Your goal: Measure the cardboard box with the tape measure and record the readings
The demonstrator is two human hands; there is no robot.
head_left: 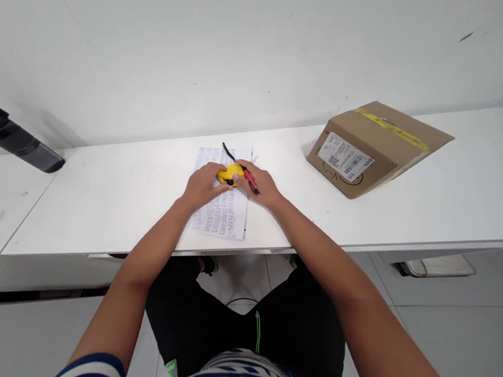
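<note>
A small yellow object point(230, 173) with a black strap, perhaps a tape measure, rests on a printed sheet of paper point(222, 212) on the white table point(102, 204). My left hand point(202, 185) curls its fingers against the yellow object's left side. My right hand point(259, 186) touches its right side and also holds a red and black pen point(249, 181) between the fingers. Both hands lie over the paper.
A taped cardboard box point(371, 146) with a shipping label sits tilted at the back right of the table. A black camera device point(8, 134) pokes in from the left. A white wall stands behind the table. My legs are under the front edge.
</note>
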